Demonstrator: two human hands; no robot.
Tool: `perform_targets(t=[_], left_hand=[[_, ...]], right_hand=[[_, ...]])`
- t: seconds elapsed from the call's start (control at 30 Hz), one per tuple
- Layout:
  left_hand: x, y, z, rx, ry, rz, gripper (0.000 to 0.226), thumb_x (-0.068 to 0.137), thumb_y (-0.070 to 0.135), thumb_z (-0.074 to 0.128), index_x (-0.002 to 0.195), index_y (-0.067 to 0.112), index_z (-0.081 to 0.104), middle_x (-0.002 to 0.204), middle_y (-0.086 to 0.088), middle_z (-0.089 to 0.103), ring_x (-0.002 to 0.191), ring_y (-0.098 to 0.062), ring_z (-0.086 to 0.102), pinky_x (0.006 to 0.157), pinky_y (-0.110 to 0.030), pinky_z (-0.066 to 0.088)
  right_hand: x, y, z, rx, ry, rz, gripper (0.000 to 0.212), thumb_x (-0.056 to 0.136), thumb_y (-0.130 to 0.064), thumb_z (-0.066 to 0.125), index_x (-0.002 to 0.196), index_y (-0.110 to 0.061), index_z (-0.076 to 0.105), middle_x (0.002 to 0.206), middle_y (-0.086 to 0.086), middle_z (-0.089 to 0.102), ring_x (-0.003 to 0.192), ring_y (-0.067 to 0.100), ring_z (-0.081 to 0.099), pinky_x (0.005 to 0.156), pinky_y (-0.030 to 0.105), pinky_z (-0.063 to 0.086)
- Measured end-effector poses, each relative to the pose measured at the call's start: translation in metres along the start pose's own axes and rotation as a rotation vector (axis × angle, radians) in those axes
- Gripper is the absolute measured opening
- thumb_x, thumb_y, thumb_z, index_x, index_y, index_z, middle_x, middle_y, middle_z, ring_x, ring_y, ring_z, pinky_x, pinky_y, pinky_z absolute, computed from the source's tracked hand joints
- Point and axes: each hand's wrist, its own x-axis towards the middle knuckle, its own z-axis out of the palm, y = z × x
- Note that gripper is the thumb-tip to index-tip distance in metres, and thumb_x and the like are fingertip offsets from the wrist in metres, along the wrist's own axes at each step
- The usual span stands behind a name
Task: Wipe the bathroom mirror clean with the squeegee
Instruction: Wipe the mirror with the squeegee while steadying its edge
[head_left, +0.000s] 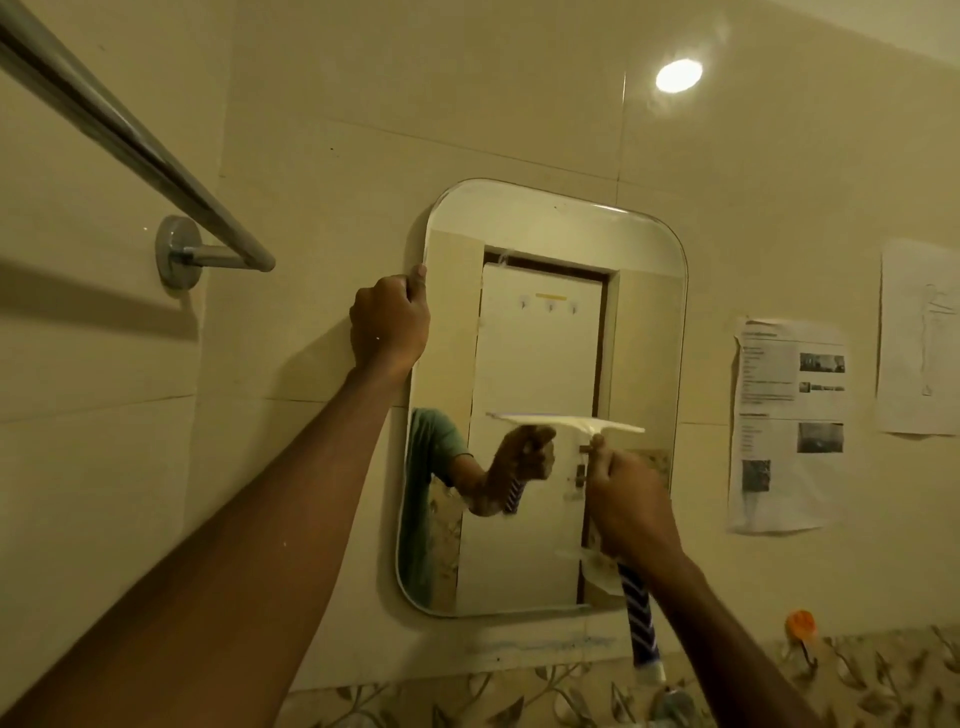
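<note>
A rounded rectangular mirror (644, 322) hangs on the beige tiled wall. My left hand (389, 322) grips its upper left edge, fingers curled around the rim. My right hand (631, 506) is closed on the squeegee's blue-and-white striped handle (641, 623). The white squeegee blade (569, 422) lies level against the glass at about mid height, right of centre. The mirror reflects a white door, an arm in a green sleeve and the hand with the squeegee.
A chrome towel rail (130, 140) juts out from the wall at upper left, near my left arm. Printed paper sheets (787, 426) are stuck to the wall right of the mirror. An orange hook (801, 626) sits at lower right above leaf-patterned tiles.
</note>
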Motion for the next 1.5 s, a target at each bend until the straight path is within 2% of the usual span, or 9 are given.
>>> perform_targets(t=[0.23,0.33,0.53,0.7,0.9,1.07,1.27,1.37,1.5], left_hand=[[-0.015,-0.011,0.002,-0.014,0.008,0.009,0.045,0.100,0.040,0.038,0.066,0.012,0.050,0.049,0.008,0.038,0.045,-0.003,0.035,0.044,-0.017,0.019],[-0.022,-0.018,0.005,-0.019,0.011,-0.001,0.047,0.100,0.042,0.038,0.068,0.012,0.054,0.050,0.007,0.041,0.045,-0.003,0.036,0.044,-0.017,0.021],[-0.036,-0.032,0.010,-0.010,0.032,0.004,0.050,0.100,0.043,0.039,0.077,0.007,0.064,0.064,0.000,0.053,0.047,0.001,0.036,0.045,-0.015,0.027],[-0.036,-0.032,0.010,-0.008,0.035,0.015,0.050,0.100,0.043,0.038,0.074,0.008,0.062,0.064,-0.002,0.055,0.051,-0.007,0.042,0.045,-0.017,0.027],[-0.035,-0.030,0.009,-0.011,0.024,0.025,0.047,0.100,0.044,0.037,0.071,0.012,0.057,0.066,-0.004,0.056,0.056,-0.014,0.048,0.048,-0.022,0.031],[-0.052,-0.036,0.011,0.008,0.021,0.008,0.054,0.099,0.045,0.037,0.087,0.002,0.066,0.086,-0.017,0.070,0.073,-0.021,0.057,0.062,-0.028,0.036],[-0.079,-0.052,0.011,0.053,0.011,-0.004,0.054,0.100,0.043,0.038,0.084,0.000,0.065,0.083,-0.021,0.069,0.070,-0.026,0.056,0.060,-0.030,0.032],[-0.083,-0.056,0.012,0.033,0.026,0.000,0.054,0.099,0.044,0.038,0.084,0.000,0.066,0.084,-0.022,0.070,0.077,-0.034,0.063,0.060,-0.033,0.036],[-0.081,-0.057,0.012,0.018,0.009,0.001,0.056,0.098,0.047,0.038,0.085,0.001,0.066,0.086,-0.022,0.070,0.082,-0.037,0.064,0.061,-0.033,0.040]], right_hand=[[0.076,-0.046,-0.044,0.087,0.093,-0.071,0.049,0.105,-0.039,0.029,0.074,-0.010,0.054,0.057,0.002,0.050,0.039,0.011,0.047,0.038,0.022,0.041],[0.060,-0.025,-0.025,0.062,0.086,-0.068,0.054,0.104,-0.041,0.026,0.073,-0.009,0.055,0.053,0.003,0.051,0.034,0.008,0.046,0.037,0.022,0.039],[-0.020,0.032,0.019,-0.010,0.007,0.008,0.053,0.103,-0.040,0.026,0.069,-0.014,0.057,0.058,0.007,0.059,0.048,0.018,0.055,0.053,0.042,0.055],[0.013,-0.002,-0.022,0.081,0.003,-0.002,0.049,0.104,-0.038,0.031,0.069,-0.014,0.053,0.058,0.003,0.052,0.043,0.012,0.048,0.038,0.023,0.040],[0.057,-0.018,-0.031,0.047,0.084,-0.078,0.050,0.105,-0.039,0.028,0.071,-0.012,0.054,0.055,0.002,0.050,0.035,0.006,0.046,0.035,0.018,0.037],[-0.022,0.045,0.020,-0.017,0.029,-0.040,0.050,0.104,-0.038,0.026,0.073,-0.015,0.058,0.060,0.007,0.061,0.048,0.021,0.058,0.048,0.040,0.054],[-0.081,0.075,0.035,-0.092,-0.082,0.129,0.053,0.103,-0.041,0.027,0.081,-0.012,0.065,0.063,0.003,0.061,0.056,0.016,0.058,0.056,0.032,0.049],[-0.056,0.055,0.018,0.034,-0.028,0.065,0.049,0.103,-0.039,0.030,0.074,-0.015,0.060,0.067,0.012,0.064,0.055,0.026,0.060,0.053,0.038,0.053],[-0.005,0.029,-0.004,0.039,0.099,-0.065,0.050,0.104,-0.036,0.030,0.070,-0.013,0.057,0.066,0.013,0.063,0.051,0.022,0.056,0.048,0.036,0.050]])
